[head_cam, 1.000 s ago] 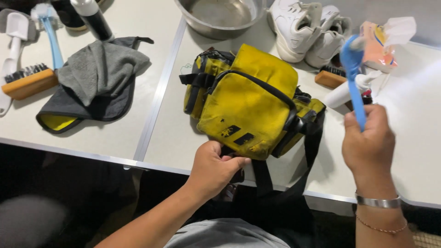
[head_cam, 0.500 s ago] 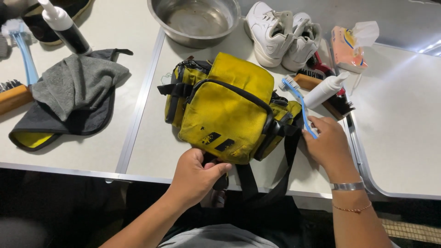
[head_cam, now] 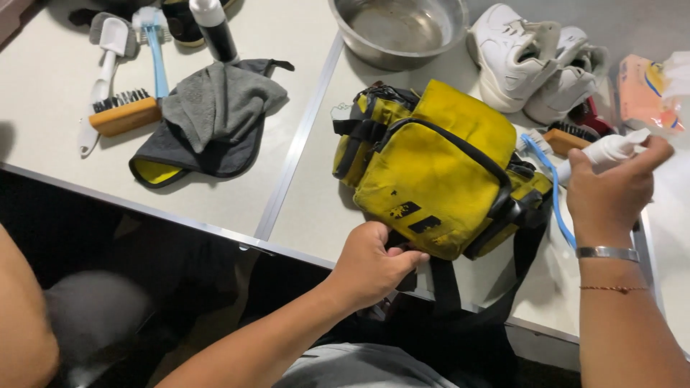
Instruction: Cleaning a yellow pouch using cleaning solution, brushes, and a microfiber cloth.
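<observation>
Nearby, white shoes (head_cam: 535, 61) & steel bowl (head_cam: 402, 29) behind yellow bag (head_cam: 431, 172).

The yellow bag (head_cam: 438, 172) is matt woven cloth, scuffed, with black webbing straps. Behind it the bowl (head_cam: 402, 29) is brushed metal. Left of the bag lie a soft grey cloth (head_cam: 215, 108) and a wood-backed brush (head_cam: 123, 113) on the smooth matt worktop (head_cam: 43, 93).
</observation>
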